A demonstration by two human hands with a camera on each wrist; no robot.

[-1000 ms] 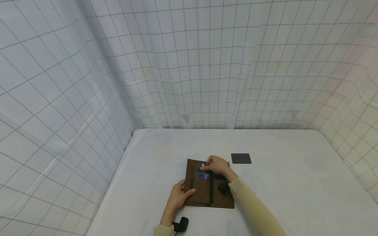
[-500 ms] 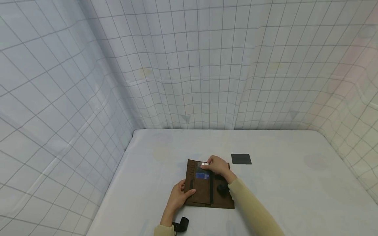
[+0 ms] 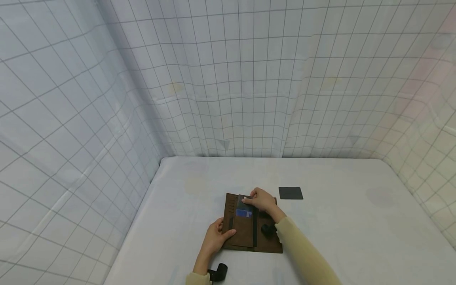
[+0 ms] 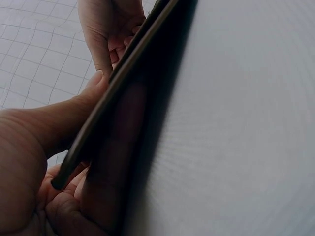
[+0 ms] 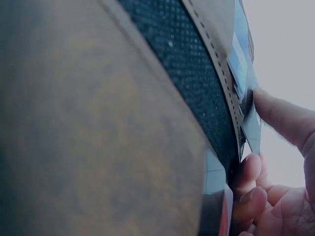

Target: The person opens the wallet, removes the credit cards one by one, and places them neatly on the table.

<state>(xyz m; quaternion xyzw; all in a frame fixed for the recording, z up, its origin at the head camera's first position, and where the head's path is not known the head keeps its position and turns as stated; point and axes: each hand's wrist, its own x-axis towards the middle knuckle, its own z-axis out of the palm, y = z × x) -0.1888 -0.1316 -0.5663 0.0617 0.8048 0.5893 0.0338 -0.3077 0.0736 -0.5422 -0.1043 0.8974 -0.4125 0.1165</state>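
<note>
A brown folding wallet (image 3: 243, 234) lies open on the table, with stitched edges and a black elastic band (image 3: 254, 232) down its middle. My left hand (image 3: 214, 235) grips its left edge, thumb on top and fingers underneath; the left wrist view shows the thumb (image 4: 74, 110) against the thin edge. At the wallet's top, my right hand (image 3: 263, 200) pinches a dark card (image 3: 241, 203) between thumb and fingers. A blue area (image 3: 244, 213) shows just below; whether it belongs to the same card I cannot tell. In the right wrist view, the card's edge (image 5: 252, 130) stands between thumb and fingertips.
A flat black rectangle (image 3: 290, 193) lies on the white table (image 3: 342, 221) beyond and right of the wallet. Black wrist cameras sit by the left wrist (image 3: 218, 272) and right wrist (image 3: 268, 230). Grid-patterned white curtains (image 3: 228, 99) enclose the table at back and sides.
The dark card's upper edge has risen slightly relative to the wallet's top. Both hands stay in nearly the same places, and the left keeps its grip.
</note>
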